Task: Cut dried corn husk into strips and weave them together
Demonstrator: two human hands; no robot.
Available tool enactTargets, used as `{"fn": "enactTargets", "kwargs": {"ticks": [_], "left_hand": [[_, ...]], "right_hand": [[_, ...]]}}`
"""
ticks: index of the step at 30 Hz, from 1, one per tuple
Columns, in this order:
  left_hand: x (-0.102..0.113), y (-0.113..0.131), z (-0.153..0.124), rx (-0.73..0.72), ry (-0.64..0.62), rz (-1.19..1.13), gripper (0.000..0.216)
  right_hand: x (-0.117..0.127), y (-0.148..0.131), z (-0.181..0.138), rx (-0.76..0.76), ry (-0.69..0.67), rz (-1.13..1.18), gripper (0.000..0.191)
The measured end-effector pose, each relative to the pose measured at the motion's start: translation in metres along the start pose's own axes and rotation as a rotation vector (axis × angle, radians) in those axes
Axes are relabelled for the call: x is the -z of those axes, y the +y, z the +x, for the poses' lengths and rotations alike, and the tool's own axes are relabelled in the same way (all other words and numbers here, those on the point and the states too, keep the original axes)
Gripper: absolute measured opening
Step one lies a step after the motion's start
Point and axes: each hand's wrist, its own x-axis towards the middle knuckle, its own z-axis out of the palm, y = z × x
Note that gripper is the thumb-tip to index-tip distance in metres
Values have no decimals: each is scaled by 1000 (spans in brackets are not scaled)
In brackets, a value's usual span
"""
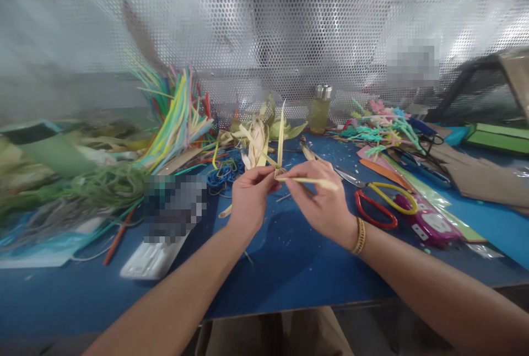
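Note:
Both hands meet above the blue table (pixel 289 268), working pale yellow leaf strips (pixel 281 141). My left hand (pixel 249 197) is closed, pinching the strips where they cross; one strip stands upright from the pinch. My right hand (pixel 320 196), with a gold bracelet on its wrist, is closed on a strip (pixel 314 181) that runs out sideways to the right. Just behind the hands lies a heap of dried husk pieces (pixel 258 138).
Red-and-yellow scissors (pixel 382 204) and a pink tool (pixel 430 224) lie to the right. A bundle of coloured strips (pixel 177 119) fans up at the left, beside blue rubber bands (pixel 223 171). A small bottle (pixel 320 108) stands before the perforated metal screen (pixel 264 31).

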Motion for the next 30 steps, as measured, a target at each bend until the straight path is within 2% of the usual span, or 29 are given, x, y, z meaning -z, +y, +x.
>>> {"fn": "enactTargets", "kwargs": {"ticks": [3, 5, 8, 12, 17, 30], "left_hand": [[0, 1, -1, 20, -1, 9, 19], [-1, 1, -1, 40, -27, 7, 19], [-2, 2, -2, 63, -50, -13, 18], [-3, 2, -4, 72, -63, -48, 17], [-3, 1, -5, 77, -98, -26, 19], [-3, -3, -7, 78, -128, -50, 21]], "right_hand": [[-5, 6, 1, -351, 29, 400, 9], [-7, 9, 3, -526, 15, 640, 10], [-10, 9, 5, -663, 33, 849, 10], [-15, 7, 4, -780, 78, 991, 10], [-21, 8, 1, -850, 133, 1085, 13], [-23, 5, 0, -818, 235, 1027, 14]]}}
